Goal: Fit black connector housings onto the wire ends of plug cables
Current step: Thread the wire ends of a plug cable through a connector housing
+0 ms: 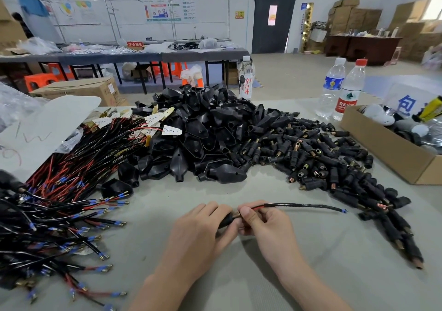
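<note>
Head view: a grey, faintly ribbed surface (pixel 222 279) carries a big heap (pixel 203 131) of glossy black, teardrop-shaped plastic shells. Just in front of that heap, the left hand (pixel 198 234) curls round a small black connector housing (pixel 227 219), which its fingers mostly cover. The right hand (pixel 265 229) touches it, thumb and forefinger pinching the cable (pixel 301 206) where a brass bit meets the housing's mouth. How far the wire sits inside cannot be made out.

From the pinch, a short red stretch turns into a matte black sleeve that runs right and ends in a blue tip (pixel 344 211).

Right of the heap spreads a scatter of small black barrel pieces (pixel 334 162) with copper-coloured ends. Left of the heap lies a tangle of red and black wires (pixel 59 203) with blue-collared metal tips, cut off by the frame edge and blurred.
</note>
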